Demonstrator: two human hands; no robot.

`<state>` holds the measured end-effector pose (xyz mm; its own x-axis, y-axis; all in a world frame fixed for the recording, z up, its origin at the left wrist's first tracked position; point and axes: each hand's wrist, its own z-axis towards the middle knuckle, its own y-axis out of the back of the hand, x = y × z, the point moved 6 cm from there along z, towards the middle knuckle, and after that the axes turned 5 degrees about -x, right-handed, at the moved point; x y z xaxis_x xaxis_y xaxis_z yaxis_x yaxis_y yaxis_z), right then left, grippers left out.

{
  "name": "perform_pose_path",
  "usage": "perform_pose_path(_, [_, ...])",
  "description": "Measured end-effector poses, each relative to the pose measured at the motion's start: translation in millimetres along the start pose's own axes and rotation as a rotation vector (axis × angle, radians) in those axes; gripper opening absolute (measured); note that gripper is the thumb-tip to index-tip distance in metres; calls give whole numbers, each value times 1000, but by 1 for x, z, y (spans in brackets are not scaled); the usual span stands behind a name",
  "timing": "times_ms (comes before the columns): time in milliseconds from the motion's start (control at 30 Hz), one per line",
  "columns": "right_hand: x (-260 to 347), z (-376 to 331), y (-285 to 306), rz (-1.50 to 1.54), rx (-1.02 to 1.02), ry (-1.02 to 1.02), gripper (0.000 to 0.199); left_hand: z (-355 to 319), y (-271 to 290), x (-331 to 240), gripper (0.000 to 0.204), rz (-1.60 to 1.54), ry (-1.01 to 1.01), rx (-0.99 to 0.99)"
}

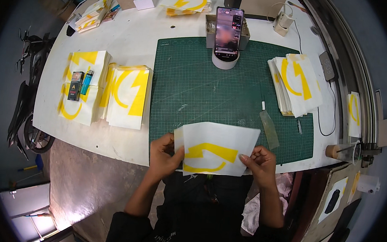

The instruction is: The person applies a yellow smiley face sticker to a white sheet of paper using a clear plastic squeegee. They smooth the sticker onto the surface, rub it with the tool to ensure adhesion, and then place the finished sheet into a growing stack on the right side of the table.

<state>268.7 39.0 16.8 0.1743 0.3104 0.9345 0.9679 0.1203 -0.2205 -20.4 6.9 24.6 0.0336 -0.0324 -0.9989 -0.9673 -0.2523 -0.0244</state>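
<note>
A flat white printed sheet with a bold yellow curved shape is held up at the near edge of the green cutting mat. My left hand is closed on its left side, where a folded strip shows, the thumb in front. My right hand pinches the lower right edge between thumb and fingers. To the right of the mat's middle lies a stack of similar white and yellow sheets. Two more stacks, a nearer one and an outer one, lie on the left of the table.
A phone stands on a round white stand on the green cutting mat. A translucent strip lies at the mat's right. A lighter and small dark box rest on the outer stack. A clear cup is at the right edge.
</note>
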Motion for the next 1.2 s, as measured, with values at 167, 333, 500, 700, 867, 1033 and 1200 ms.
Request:
perform_pose_path(167, [-5,0,17,-11,-86,49,16,4,-12,14,20,84,107,138])
perform_pose_path(333, [13,-9,26,32,66,49,14,10,-14,14,28,45,79,98])
perform_pose_path(500, [15,-9,28,160,224,-95,42,10,-12,9,30,-69,71,135])
perform_pose_path(700, [-2,-7,-4,395,766,-98,78,7,2,14,26,-60,104,320])
perform_pose_path(867, [-44,-5,-6,768,780,-276,62,14,8,10,17,-46,119,321])
perform_pose_path(1033, [-31,7,-13,678,693,-335,48,16,14,1,26,87,56,140])
perform_pose_path(1200, [-36,21,-7,361,408,-386,51,-11,17,4,33,-32,88,-121])
